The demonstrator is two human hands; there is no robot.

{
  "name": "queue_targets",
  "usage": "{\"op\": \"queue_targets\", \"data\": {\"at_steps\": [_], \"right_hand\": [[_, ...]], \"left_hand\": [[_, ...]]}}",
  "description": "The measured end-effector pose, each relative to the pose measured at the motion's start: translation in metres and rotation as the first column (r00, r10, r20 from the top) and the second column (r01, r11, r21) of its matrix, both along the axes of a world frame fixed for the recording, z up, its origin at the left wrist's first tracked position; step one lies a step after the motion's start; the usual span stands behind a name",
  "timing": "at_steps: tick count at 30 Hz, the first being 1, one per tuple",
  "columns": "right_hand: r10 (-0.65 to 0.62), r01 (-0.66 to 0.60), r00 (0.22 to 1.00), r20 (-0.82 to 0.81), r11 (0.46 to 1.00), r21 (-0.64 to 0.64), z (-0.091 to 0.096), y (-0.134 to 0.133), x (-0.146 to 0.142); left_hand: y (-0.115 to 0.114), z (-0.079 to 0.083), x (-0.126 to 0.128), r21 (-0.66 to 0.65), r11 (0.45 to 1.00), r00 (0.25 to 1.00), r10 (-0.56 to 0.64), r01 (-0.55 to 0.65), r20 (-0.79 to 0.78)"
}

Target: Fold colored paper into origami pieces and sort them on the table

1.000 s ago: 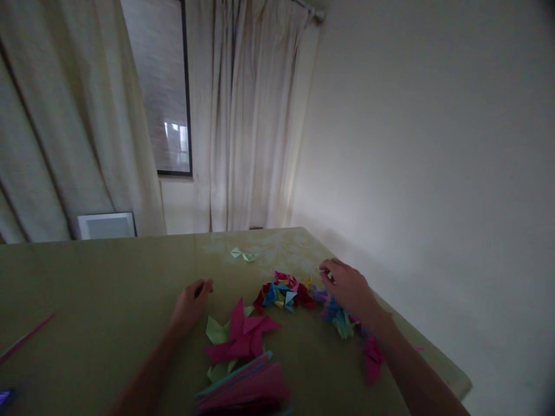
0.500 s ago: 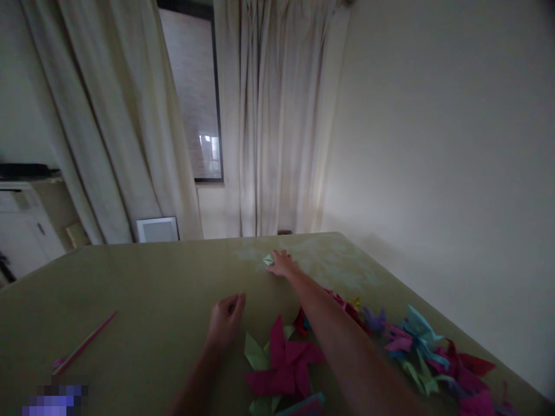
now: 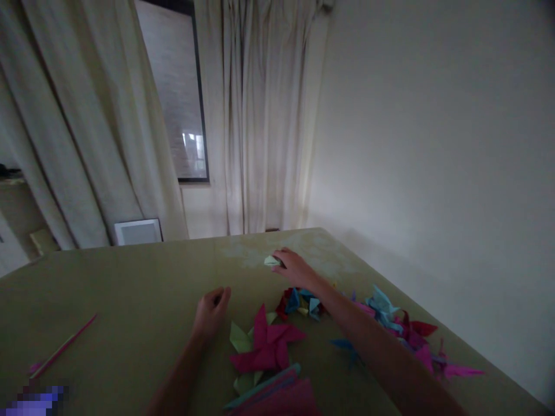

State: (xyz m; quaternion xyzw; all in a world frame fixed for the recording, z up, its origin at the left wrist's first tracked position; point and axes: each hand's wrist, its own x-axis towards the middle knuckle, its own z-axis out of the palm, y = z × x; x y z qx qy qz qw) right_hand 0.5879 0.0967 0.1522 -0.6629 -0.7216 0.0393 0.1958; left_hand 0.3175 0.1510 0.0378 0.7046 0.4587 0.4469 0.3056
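Stretched out toward the far side of the table, my right hand (image 3: 293, 269) grips the right end of a small pale green folded paper (image 3: 271, 261) between thumb and fingers. My left hand (image 3: 211, 312) rests closer to me with its fingers curled in, and nothing shows in it. Just right of my left wrist lies a magenta and pale green paper pinwheel (image 3: 271, 342). Below my right wrist sits a cluster of small red, blue and yellow folded papers (image 3: 299, 303).
A stack of coloured paper (image 3: 277, 396) lies at the front edge. Several folded paper figures (image 3: 418, 335) are heaped along the table's right side, partly behind my right forearm. A thin pink and green stick (image 3: 65, 346) lies at left. The wall (image 3: 433, 173) borders the right edge.
The view has turned slightly right. My right hand has closed around the pale green paper, which is now seen at a different tilt. My left hand keeps its curled shape.
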Motion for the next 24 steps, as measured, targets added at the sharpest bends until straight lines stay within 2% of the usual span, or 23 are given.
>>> {"op": "queue_targets", "data": {"at_steps": [2, 4, 7, 10, 13, 15, 17, 20, 22, 24], "right_hand": [[-0.097, 0.099, 0.995, -0.024, 0.99, 0.1, 0.007, -0.047, 0.017], [-0.207, 0.215, 0.976, -0.063, 0.961, 0.175, 0.006, -0.085, 0.032], [-0.337, 0.363, 0.93, -0.145, 0.903, 0.228, -0.005, -0.116, 0.043], [-0.386, 0.432, 0.897, -0.216, 0.867, 0.247, -0.019, -0.122, 0.044], [-0.309, 0.373, 0.914, -0.263, 0.895, 0.246, -0.031, -0.12, 0.043], [-0.24, 0.323, 0.92, -0.311, 0.912, 0.251, -0.038, -0.121, 0.046], [-0.208, 0.332, 0.896, -0.393, 0.9, 0.282, -0.044, -0.124, 0.051], [-0.198, 0.432, 0.812, -0.549, 0.835, 0.34, -0.046, -0.13, 0.06], [-0.203, 0.522, 0.733, -0.65, 0.78, 0.345, -0.044, -0.133, 0.065], [-0.208, 0.602, 0.653, -0.728, 0.726, 0.332, -0.042, -0.134, 0.068]], "left_hand": [[-0.001, 0.0, 0.003, 0.009, 1.0, 1.0, -0.014, 0.014, -0.002], [-0.002, 0.001, 0.005, 0.016, 1.0, 1.0, -0.021, 0.021, -0.003], [-0.005, 0.004, 0.004, 0.033, 0.999, 1.0, -0.013, 0.012, 0.011], [-0.005, 0.013, 0.001, 0.052, 0.998, 0.999, -0.022, 0.021, 0.028], [-0.009, 0.032, 0.005, 0.074, 0.994, 0.996, -0.084, 0.081, 0.041], [-0.018, 0.047, 0.016, 0.106, 0.984, 0.989, -0.146, 0.143, 0.024], [-0.034, 0.06, 0.035, 0.147, 0.963, 0.974, -0.22, 0.225, -0.046], [-0.061, 0.068, 0.076, 0.219, 0.902, 0.918, -0.322, 0.372, -0.23], [-0.076, 0.066, 0.108, 0.259, 0.833, 0.842, -0.372, 0.488, -0.39], [-0.084, 0.06, 0.142, 0.253, 0.764, 0.73, -0.379, 0.594, -0.569]]}}
